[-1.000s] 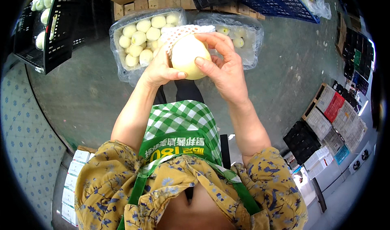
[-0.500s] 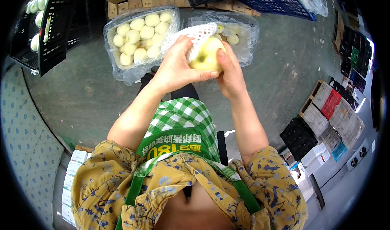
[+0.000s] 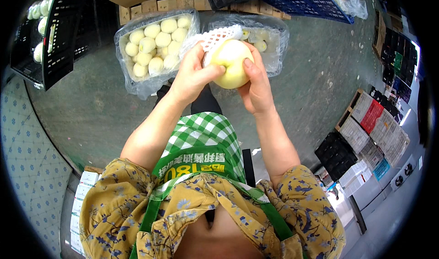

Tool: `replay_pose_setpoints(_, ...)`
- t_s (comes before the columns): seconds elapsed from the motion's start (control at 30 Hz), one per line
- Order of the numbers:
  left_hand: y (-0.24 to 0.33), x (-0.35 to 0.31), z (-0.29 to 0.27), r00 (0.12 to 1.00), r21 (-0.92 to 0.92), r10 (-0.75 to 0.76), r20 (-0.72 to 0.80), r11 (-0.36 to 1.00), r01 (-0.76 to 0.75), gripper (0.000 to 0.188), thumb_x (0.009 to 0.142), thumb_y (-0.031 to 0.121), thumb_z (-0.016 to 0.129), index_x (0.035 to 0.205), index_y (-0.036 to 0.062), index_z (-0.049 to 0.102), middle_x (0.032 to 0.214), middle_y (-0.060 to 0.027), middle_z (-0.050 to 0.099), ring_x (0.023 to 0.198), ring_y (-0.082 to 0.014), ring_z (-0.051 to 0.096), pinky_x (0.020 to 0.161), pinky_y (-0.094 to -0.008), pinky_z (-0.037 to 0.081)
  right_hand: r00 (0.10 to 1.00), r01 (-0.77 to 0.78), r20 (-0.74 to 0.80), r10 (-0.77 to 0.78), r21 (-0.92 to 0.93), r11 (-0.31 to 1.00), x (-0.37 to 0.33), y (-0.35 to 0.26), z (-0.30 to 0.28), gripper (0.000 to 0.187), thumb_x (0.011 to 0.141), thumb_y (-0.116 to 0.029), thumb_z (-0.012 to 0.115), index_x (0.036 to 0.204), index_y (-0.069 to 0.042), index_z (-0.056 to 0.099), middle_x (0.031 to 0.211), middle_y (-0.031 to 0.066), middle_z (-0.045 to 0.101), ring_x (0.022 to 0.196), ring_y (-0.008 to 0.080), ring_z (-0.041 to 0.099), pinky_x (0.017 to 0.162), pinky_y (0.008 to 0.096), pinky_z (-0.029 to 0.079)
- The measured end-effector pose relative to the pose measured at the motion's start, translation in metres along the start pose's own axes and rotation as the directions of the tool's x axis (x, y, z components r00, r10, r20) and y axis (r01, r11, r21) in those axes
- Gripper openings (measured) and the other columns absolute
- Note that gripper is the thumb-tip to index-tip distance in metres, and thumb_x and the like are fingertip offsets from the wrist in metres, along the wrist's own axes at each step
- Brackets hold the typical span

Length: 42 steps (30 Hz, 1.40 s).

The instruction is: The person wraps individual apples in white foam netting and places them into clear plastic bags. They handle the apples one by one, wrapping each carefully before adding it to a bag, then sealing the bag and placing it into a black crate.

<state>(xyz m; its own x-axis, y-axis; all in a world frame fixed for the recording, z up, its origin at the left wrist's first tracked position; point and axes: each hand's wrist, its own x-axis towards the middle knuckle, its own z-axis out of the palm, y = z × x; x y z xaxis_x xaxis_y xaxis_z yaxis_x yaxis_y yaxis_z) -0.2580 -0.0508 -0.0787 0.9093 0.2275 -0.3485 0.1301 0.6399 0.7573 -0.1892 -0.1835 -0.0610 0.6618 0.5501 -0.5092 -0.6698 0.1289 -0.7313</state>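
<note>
Between my two hands is a large pale yellow-green apple (image 3: 231, 63). My left hand (image 3: 195, 74) has its thumb on the dimple at the apple's end, its fingers behind the fruit. A white foam net sleeve (image 3: 215, 38) hangs over that hand's fingers and lies against the apple's far left side. On the other side, my right hand (image 3: 257, 83) grips the apple, thumb pressed on its skin and fingers partly hidden behind it.
At the far left a plastic-lined box (image 3: 125, 71) holds several net-wrapped pale fruits. A second lined box (image 3: 276, 53) beside it holds a few fruits. Black crates (image 3: 57, 44) stand at the left; a blue crate (image 3: 306, 5) lies behind, near a wooden pallet (image 3: 171, 4).
The apple has turned between my hands, and its dimple now sits under my left thumb. My left thumb has shifted from below the fruit onto it.
</note>
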Motion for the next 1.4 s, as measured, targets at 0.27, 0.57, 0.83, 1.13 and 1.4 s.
replay_pose_setpoints(0.27, -0.006, -0.014, 0.002, 0.984, -0.54, -0.172, 0.039, 0.825, 0.166, 0.057, 0.075, 0.009, 0.058, 0.129, -0.0021, 0.043, 0.124, -0.0111, 0.053, 0.114, -0.0207, 0.051, 0.095, -0.0326, 0.042, 0.674, 0.624, 0.385, -0.631, -0.754, 0.207, 0.0, -0.01, 0.003, 0.082, 0.055, -0.011, 0.081, 0.125, -0.01, 0.04, 0.122, 0.0136, 0.045, 0.112, 0.0277, 0.044, 0.095, 0.0396, 0.036)
replay_pose_setpoints(0.57, -0.002, -0.015, -0.003, 0.972, -0.462, -0.182, 0.148, 0.856, 0.231, 0.072, 0.077, 0.043, 0.063, 0.131, 0.0025, 0.039, 0.125, -0.0123, 0.051, 0.114, -0.0245, 0.052, 0.097, -0.0384, 0.043, 0.752, 0.607, 0.491, -0.439, -0.776, 0.171, -0.002, -0.027, 0.002, 0.09, 0.049, -0.032, 0.085, 0.125, -0.004, 0.045, 0.125, 0.0123, 0.046, 0.117, 0.0325, 0.042, 0.101, 0.0422, 0.033)
replay_pose_setpoints(0.83, 0.001, -0.009, -0.003, 0.974, -0.424, -0.193, 0.119, 0.877, 0.226, 0.069, 0.077, 0.039, 0.065, 0.13, 0.0021, 0.041, 0.124, -0.0108, 0.052, 0.113, -0.0227, 0.052, 0.097, -0.0369, 0.042, 0.559, 0.73, 0.583, -0.589, -0.684, 0.016, 0.012, -0.018, -0.01, 0.08, 0.05, -0.016, 0.082, 0.121, -0.007, 0.048, 0.128, 0.0129, 0.043, 0.123, 0.033, 0.036, 0.101, 0.0418, 0.031)
replay_pose_setpoints(1.13, 0.009, -0.012, 0.001, 0.999, -0.027, -0.005, 0.035, 1.0, 0.006, 0.081, 0.061, 0.018, 0.082, 0.128, 0.0009, 0.04, 0.121, -0.0078, 0.051, 0.112, -0.0172, 0.05, 0.098, -0.0324, 0.039, 0.797, 0.598, 0.428, -0.427, -0.657, 0.458, 0.0, -0.018, -0.012, 0.084, 0.054, -0.007, 0.078, 0.129, -0.004, 0.04, 0.129, 0.0134, 0.043, 0.121, 0.0326, 0.04, 0.105, 0.0405, 0.031)
replay_pose_setpoints(1.4, 0.002, -0.018, -0.004, 0.974, -0.479, -0.197, 0.111, 0.848, 0.226, 0.09, 0.059, 0.037, 0.078, 0.131, 0.0017, 0.038, 0.125, -0.0123, 0.051, 0.112, -0.0241, 0.054, 0.095, -0.0393, 0.045, 0.856, 0.511, 0.118, -0.503, -0.334, 0.792, 0.008, -0.017, -0.019, 0.051, 0.078, -0.02, 0.068, 0.12, -0.005, 0.045, 0.115, 0.0075, 0.053, 0.109, 0.0203, 0.05, 0.094, 0.0393, 0.041)
